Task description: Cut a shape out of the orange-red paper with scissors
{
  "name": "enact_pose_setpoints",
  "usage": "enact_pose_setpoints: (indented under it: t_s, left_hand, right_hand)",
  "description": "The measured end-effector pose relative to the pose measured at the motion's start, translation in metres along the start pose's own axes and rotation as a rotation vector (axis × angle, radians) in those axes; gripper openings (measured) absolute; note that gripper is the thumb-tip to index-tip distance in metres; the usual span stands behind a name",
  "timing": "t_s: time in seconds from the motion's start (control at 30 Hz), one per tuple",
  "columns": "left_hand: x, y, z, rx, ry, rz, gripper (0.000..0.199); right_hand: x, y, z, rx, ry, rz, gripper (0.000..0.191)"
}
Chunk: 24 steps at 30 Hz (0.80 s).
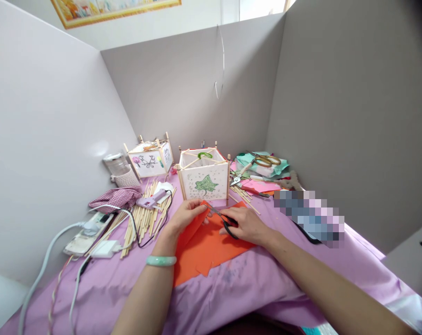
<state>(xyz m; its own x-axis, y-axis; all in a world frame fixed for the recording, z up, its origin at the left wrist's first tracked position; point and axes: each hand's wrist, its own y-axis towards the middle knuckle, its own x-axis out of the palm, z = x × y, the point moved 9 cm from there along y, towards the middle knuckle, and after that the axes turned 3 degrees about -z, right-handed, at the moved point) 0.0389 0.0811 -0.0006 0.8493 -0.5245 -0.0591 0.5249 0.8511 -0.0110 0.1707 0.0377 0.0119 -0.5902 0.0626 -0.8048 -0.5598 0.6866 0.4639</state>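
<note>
An orange sheet with cut edges lies on the purple cloth in front of me. My left hand pinches its raised upper part. In my right hand are black-handled scissors, whose blades point left and reach the orange sheet beside my left fingertips. Just beyond my hands stands a white box lantern with wooden corner sticks and a green leaf drawing on its front.
At the left are a second lantern, a jar, a purple glue gun, wooden sticks and white cables. More scissors and coloured sheets sit at the back right, near a blurred-out object. Grey panels surround the table.
</note>
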Motion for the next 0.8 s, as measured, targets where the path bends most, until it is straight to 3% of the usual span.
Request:
enact_pose_setpoints:
  t_s: [0.3,0.5,0.8]
  left_hand:
    - [-0.001,0.0,-0.0008,0.011,-0.025,0.006,0.027]
    - [-0.0075,-0.0014,0.0018,0.013,-0.043,0.074,0.028]
    - [0.0006,0.0005,0.0,0.01,0.017,0.002,0.027]
  right_hand:
    - [-0.0025,0.0001,-0.0021,-0.003,-0.003,0.015,0.05]
    - [-0.0023,-0.0001,-0.0011,0.006,-0.001,0.021,0.049]
    - [-0.0016,0.0,-0.0033,-0.01,0.03,0.011,0.049]
